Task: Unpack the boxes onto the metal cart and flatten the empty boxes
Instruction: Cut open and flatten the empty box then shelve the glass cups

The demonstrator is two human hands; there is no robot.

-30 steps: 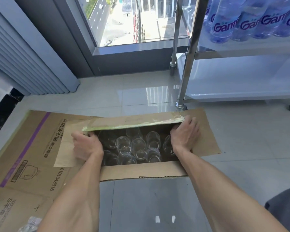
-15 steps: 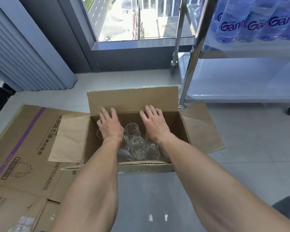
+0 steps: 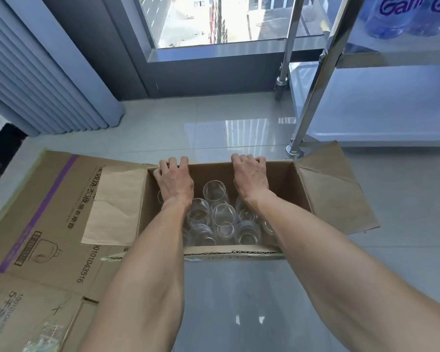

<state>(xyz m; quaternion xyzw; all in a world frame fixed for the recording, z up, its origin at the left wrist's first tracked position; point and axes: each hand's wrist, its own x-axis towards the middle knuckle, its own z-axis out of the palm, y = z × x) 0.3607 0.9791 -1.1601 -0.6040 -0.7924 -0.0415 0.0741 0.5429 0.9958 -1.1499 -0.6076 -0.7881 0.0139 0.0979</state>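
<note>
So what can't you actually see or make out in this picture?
- Head view: how many glasses are in the box; both forearms cover part of them.
- The fingertips of the left hand and right hand: curled over the box's far edge.
- The water bottles on the metal cart: cut off by the top edge.
- Small print on the flattened cardboard: blurred.

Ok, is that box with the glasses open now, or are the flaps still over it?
Open. The box has its side flaps spread outward, the glasses stand exposed inside, and both hands, left hand and right hand, curl over its far edge.
</note>
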